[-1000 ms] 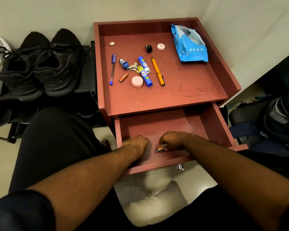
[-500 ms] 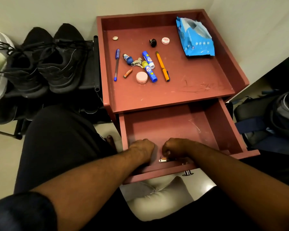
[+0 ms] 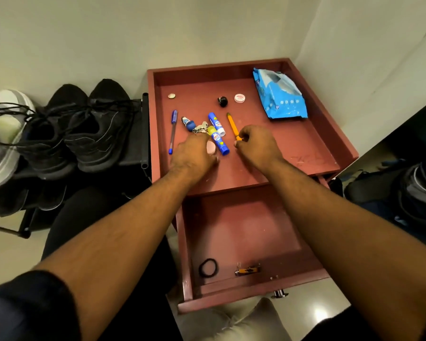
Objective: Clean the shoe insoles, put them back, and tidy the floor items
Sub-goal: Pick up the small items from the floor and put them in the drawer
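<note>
While your right hand (image 3: 253, 145) pinches the near end of the orange pen (image 3: 232, 125), its long axis runs away from you across the cabinet top (image 3: 305, 143). Left hand (image 3: 194, 153), curled, covers the pink disc (image 3: 211, 147); grip unclear. Count: two glue sticks (image 3: 218, 136), one blue pen (image 3: 173, 130), one open drawer (image 3: 244, 232).

The right half of the surface (image 3: 293, 148), between the orange pen (image 3: 232, 125) and the raised side wall (image 3: 330, 114), lies bare below the blue packet (image 3: 279, 96). The left middle is crowded with a blue pen (image 3: 173, 130), keys (image 3: 199, 127) and glue sticks (image 3: 217, 136). The open drawer (image 3: 244, 232) is mostly bare, with a hair band (image 3: 208, 267) and a clip (image 3: 247, 269) near its front. Black shoes (image 3: 94, 129) close off the left.
</note>
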Motion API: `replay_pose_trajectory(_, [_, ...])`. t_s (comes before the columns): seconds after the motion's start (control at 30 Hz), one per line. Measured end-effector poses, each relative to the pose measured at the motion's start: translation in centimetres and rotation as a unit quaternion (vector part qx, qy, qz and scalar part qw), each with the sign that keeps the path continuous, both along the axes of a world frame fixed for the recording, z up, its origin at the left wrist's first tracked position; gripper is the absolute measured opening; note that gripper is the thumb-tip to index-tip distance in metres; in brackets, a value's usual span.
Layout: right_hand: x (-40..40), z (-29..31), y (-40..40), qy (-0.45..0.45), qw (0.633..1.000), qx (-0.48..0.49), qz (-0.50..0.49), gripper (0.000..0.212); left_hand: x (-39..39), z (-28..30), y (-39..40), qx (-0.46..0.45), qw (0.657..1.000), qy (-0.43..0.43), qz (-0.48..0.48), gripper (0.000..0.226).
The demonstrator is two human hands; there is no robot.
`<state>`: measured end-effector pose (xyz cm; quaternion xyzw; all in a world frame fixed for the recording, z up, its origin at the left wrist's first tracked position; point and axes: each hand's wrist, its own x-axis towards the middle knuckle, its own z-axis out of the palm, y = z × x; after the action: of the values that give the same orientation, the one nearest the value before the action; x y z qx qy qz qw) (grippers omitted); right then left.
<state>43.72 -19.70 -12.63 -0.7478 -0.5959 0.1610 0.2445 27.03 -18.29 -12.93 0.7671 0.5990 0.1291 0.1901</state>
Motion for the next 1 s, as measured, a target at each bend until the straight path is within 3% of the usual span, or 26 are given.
replay_pose_trajectory(0.1, [-0.4, -1.1, 1.9, -0.072, 0.995, -0.060, -0.026, 0.021, 0.0, -1.2, 0.5, 0.004, 1.000, 0.008, -0.006, 0.041])
replay_pose_trajectory(0.2, [-0.5, -1.7, 2.4, -0.069, 0.993, -0.082, -0.055, 0.017, 0.0, -1.0, 0.3, 0.025, 0.999, 0.026, -0.019, 0.029])
replay_pose_trajectory(0.3, [0.7, -1.4, 1.9, -0.022, 0.994, -0.092, -0.053, 0.018, -0.4, -0.2, -2.2, 0.056, 0.997, -0.018, -0.057, 0.032])
replay_pose_trajectory(0.37, [2.2, -0.8, 0.0, 0.058, 0.996, -0.054, -0.052, 0.016, -0.5, 0.0, -5.2, 0.064, 0.989, -0.068, -0.114, 0.036])
replay_pose_trajectory(0.43, [4.2, -0.2, -3.4, 0.085, 0.996, -0.020, -0.014, 0.018, -0.1, -0.7, -8.0, 0.047, 0.980, -0.076, -0.176, 0.039])
replay_pose_trajectory(0.5, [6.4, 0.1, -7.8, 0.055, 0.993, -0.041, 0.092, 0.020, 0.8, -2.2, -10.1, -0.014, 0.976, -0.029, -0.214, 0.039])
replay_pose_trajectory(0.6, [9.2, -1.5, -13.2, -0.014, 0.964, -0.179, 0.197, 0.018, 1.9, -5.7, -11.6, -0.114, 0.958, 0.074, -0.254, 0.040])
replay_pose_trajectory(0.73, [10.3, -6.8, -16.1, -0.136, 0.865, -0.412, 0.252, 0.025, 2.9, -10.4, -13.3, -0.168, 0.931, 0.148, -0.289, 0.039])
replay_pose_trajectory(0.83, [10.8, -9.4, -16.3, -0.240, 0.808, -0.432, 0.321, 0.029, 3.4, -12.1, -14.2, -0.136, 0.916, 0.205, -0.317, 0.033])
replay_pose_trajectory(1.0, [10.2, -10.2, -15.4, -0.180, 0.807, -0.485, 0.284, 0.022, 4.1, -12.7, -14.2, -0.123, 0.910, 0.215, -0.334, 0.035])
